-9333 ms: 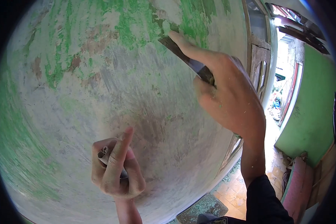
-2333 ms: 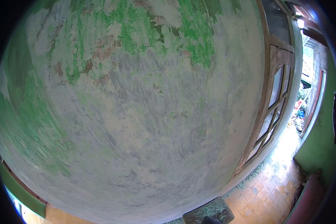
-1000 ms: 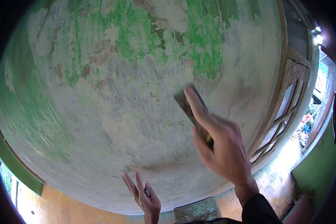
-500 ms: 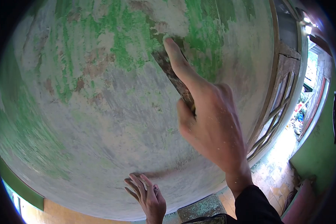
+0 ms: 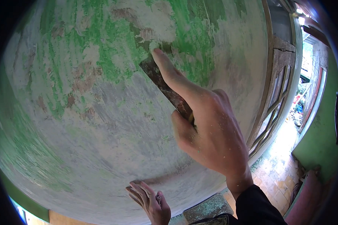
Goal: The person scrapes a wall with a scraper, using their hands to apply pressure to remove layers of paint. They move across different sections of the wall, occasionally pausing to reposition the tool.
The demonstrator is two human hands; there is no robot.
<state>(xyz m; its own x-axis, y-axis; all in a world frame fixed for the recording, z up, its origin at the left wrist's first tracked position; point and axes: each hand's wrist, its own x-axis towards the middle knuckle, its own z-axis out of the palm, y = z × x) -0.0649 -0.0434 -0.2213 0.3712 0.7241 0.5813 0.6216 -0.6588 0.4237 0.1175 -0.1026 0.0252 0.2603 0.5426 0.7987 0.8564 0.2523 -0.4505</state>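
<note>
My right hand (image 5: 214, 127) is wrapped round the handle of a scraper (image 5: 165, 88). Its index finger stretches along the worn, dark metal blade, and the blade's far end lies against the wall (image 5: 127, 131), beside a patch of green paint (image 5: 127, 60). The handle is mostly hidden in the palm. Lower down, my left hand (image 5: 154, 204) leans on the wall with its fingertips, fingers extended and holding nothing that I can see.
Bare grey plaster and brownish spots show between flaking green streaks. To the right stands a wooden window frame (image 5: 276, 86), with a bright opening past it. Below are floor tiles (image 5: 276, 183) and a grey slab (image 5: 208, 208) strewn with green flakes.
The scraper and my right hand have shifted left and slightly down in view. My left hand appears a little lower, and the whole view has moved slightly.
</note>
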